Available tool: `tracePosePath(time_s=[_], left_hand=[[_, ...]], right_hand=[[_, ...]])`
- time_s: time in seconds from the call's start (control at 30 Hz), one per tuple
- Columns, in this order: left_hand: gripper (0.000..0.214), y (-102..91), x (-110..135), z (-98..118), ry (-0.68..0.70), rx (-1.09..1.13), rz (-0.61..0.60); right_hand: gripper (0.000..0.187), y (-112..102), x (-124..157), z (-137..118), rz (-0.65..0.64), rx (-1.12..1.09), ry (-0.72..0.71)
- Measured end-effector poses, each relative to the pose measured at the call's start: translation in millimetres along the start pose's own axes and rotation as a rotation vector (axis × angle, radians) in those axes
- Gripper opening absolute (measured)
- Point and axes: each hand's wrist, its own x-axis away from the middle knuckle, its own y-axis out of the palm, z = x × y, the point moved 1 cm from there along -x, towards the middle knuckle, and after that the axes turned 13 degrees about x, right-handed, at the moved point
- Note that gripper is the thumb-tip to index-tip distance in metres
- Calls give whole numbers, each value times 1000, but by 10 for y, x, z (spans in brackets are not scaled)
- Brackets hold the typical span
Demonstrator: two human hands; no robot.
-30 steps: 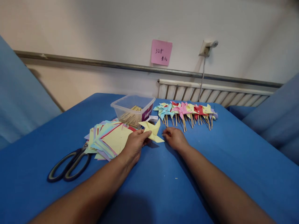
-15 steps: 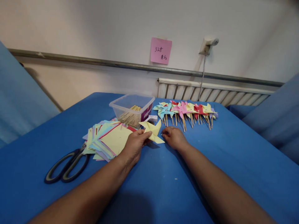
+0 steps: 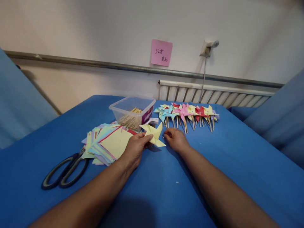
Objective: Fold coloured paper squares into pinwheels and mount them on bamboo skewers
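My left hand [image 3: 136, 146] pinches a pale yellow folded paper pinwheel [image 3: 154, 134] by its near-left blade, thumb on top. It has no stick that I can see. Just right of it, my right hand [image 3: 176, 139] is closed above the blue cloth, with a tiny shiny pin-like piece [image 3: 163, 137] at its fingertips. The two hands are a short gap apart. Left of my left hand lies a fanned stack of coloured paper squares [image 3: 115, 142], a yellow one on top. Large dark-handled scissors [image 3: 67, 171] have their blades tucked under that stack.
Behind my left hand stands a clear plastic box [image 3: 133, 109] of short wooden sticks [image 3: 131, 118]. A small white box [image 3: 154, 121] sits beside it. Finished pinwheels on sticks [image 3: 186, 112] lie in a row at the back right. Blue cloth [image 3: 152, 196] covers the table.
The camera view has shifted slightly. My right fingers have turned a little, and the tiny shiny piece shows more clearly. My left hand keeps the same hold on the pinwheel.
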Motion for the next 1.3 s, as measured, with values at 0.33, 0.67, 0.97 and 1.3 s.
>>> tracePosePath(time_s=[0.33, 0.67, 0.97, 1.3], left_hand=[[24, -12, -13, -10, -5, -6, -1], [21, 7, 1, 17, -2, -2, 10], [24, 30, 3, 91, 3, 9, 48], [25, 26, 16, 94, -12, 18, 55]], right_hand=[[17, -20, 33, -69, -65, -10, -84], [8, 45, -9, -13, -108, -130, -27], [4, -10, 2, -33, -64, -180, 7], [5, -58, 66, -85, -144, -84, -216]])
